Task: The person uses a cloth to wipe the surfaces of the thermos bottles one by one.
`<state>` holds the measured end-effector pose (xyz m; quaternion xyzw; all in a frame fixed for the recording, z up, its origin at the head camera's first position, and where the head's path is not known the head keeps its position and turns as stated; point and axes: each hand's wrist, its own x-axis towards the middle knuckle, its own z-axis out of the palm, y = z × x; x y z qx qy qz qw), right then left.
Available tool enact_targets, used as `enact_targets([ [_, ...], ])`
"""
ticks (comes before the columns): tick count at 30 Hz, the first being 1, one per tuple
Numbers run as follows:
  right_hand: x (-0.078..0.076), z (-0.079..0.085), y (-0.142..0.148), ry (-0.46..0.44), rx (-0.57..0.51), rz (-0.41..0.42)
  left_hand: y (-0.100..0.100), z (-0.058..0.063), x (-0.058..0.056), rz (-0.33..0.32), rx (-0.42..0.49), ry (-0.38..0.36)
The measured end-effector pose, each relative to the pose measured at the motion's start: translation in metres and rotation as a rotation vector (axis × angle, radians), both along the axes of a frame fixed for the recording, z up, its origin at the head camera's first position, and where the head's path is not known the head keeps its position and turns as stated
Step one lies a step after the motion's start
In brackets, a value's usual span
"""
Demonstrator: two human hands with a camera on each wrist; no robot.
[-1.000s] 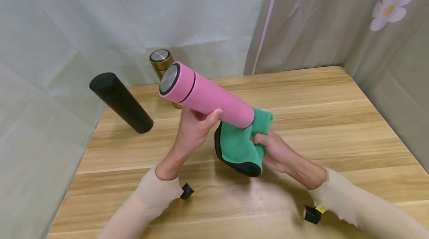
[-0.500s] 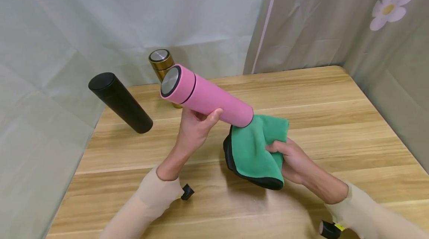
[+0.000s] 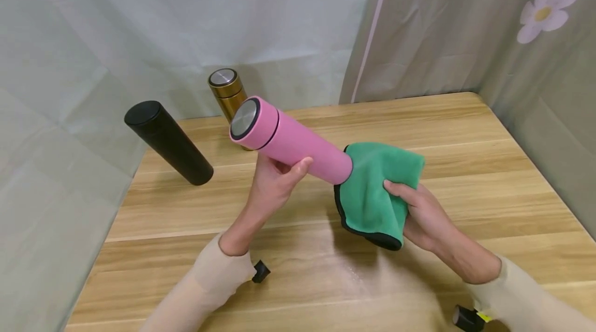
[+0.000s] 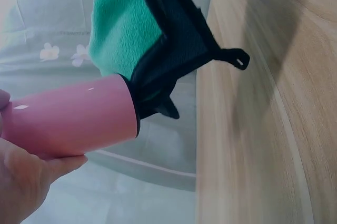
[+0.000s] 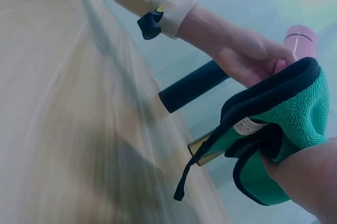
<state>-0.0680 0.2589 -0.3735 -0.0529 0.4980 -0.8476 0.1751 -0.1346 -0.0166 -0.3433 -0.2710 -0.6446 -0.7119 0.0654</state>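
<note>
My left hand [image 3: 272, 182] grips a pink thermos flask [image 3: 302, 140] around its middle, thumb along the near side. The flask is tilted in the air, its silver-topped lid up to the left and its base toward the right. A green towel [image 3: 372, 182] with black edging is bunched in my right hand [image 3: 426, 218], thumb on top and the other fingers hidden behind the cloth. The towel lies right at the flask's base. In the left wrist view the towel's dark border [image 4: 168, 50] and a hanging loop [image 4: 234, 58] show beside the base.
A black flask [image 3: 169, 143] stands at the left of the wooden table [image 3: 465, 166]. Behind the pink one, a gold flask [image 3: 228, 91] stands near the back edge, partly hidden. Curtains [image 3: 288, 27] hang behind the table.
My right hand has moved right with the towel, which has spread out more and covers less of the flask's base. The pink flask has shifted slightly right and down in my left hand.
</note>
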Motion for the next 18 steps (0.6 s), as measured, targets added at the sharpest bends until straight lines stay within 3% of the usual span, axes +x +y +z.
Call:
enact_targets([
  [8, -0.017, 0.004, -0.004, -0.013, -0.021, -0.039, 0.002, 0.000, 0.004, -0.025, 0.001, -0.009],
  [18, -0.034, -0.005, -0.017, -0.058, -0.021, 0.002, 0.004, 0.000, 0.005, -0.032, 0.010, 0.010],
])
